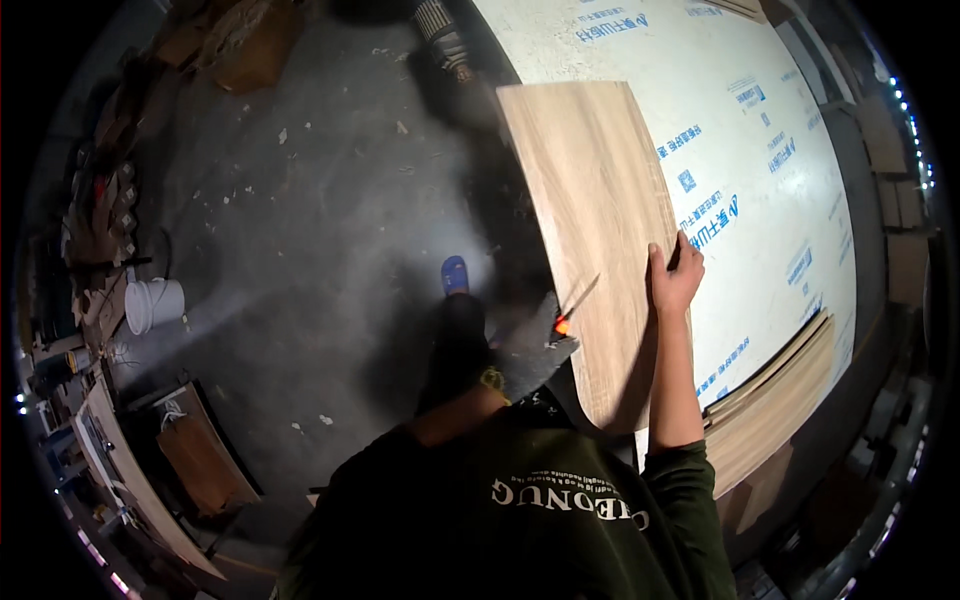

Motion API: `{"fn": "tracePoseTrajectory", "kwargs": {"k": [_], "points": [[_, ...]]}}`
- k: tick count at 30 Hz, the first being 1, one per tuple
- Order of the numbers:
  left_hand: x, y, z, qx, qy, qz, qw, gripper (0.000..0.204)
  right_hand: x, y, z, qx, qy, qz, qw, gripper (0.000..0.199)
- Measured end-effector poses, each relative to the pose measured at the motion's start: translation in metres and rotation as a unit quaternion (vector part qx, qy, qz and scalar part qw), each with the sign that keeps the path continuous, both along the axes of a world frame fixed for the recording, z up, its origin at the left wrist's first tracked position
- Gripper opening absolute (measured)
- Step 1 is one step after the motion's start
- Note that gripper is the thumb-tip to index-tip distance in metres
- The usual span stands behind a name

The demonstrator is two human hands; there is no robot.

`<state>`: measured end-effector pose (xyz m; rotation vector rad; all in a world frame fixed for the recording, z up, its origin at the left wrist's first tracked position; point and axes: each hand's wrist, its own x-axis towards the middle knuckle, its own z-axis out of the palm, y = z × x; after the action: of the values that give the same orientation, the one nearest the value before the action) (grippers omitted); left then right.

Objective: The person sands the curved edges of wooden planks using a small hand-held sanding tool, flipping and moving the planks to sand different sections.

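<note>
A long wood-grain board (600,180) with a rounded near end lies along the left side of a large white sheet (790,210) with blue print. My right hand (680,280) holds the board's right edge, thumb and fingers apart around it. At the board's left edge, my left hand (545,340), in a dark grey glove, is closed around a slim tool (563,325) with a red-orange handle. The tool's thin dark shaft points up and right over the board's face; whether it is a file or a blade I cannot tell. The glove is partly blurred.
Narrow wood-grain strips (775,400) are stacked at the sheet's near right. My foot in a blue slipper (455,275) stands on the grey floor. Far left are a white bucket (155,305) and leaning panels (205,450). A striped garment (440,35) of another person shows at the top.
</note>
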<state>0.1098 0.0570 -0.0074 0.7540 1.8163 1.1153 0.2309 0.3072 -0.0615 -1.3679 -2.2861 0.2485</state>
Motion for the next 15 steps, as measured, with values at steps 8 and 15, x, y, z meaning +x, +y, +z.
{"fn": "tracePoseTrajectory", "kwargs": {"k": [8, 15], "points": [[-0.135, -0.009, -0.018, 0.066, 0.311, 0.134, 0.939, 0.014, 0.004, -0.023, 0.004, 0.025, -0.010, 0.008, 1.000, 0.062], [-0.173, 0.051, -0.025, 0.085, 0.467, -0.131, 0.871, 0.016, 0.004, -0.023, 0.005, 0.019, -0.002, 0.003, 1.000, 0.060]]}}
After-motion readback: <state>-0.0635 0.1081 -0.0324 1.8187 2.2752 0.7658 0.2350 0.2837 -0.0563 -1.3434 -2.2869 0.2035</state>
